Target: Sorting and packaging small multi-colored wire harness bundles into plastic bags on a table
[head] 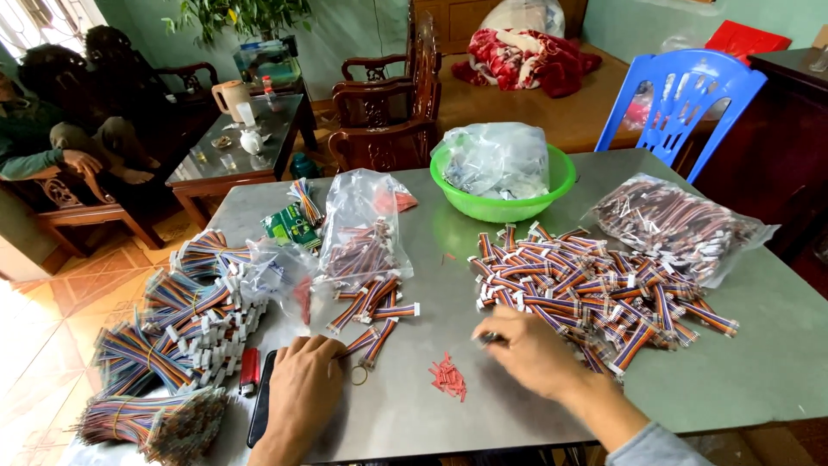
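My left hand (302, 384) rests on the grey metal table (742, 362) with its fingers curled on the end of a short rainbow ribbon cable (363, 341); a small metal ring (358, 375) lies beside it. My right hand (528, 349) reaches into the near edge of a big loose pile of short ribbon cables (595, 289) and pinches a small white connector (485, 338). A little heap of red plastic bits (448, 380) lies between my hands. A few more short cables (375, 302) lie just beyond my left hand.
Tied bundles of long cables (172, 328) fill the table's left side, with a red lighter (249, 369) and a black phone (261, 410) nearby. Cable bags (362, 229) (673, 220), a green bowl (556, 185), a blue chair (681, 95), and a seated person (52, 142) at far left.
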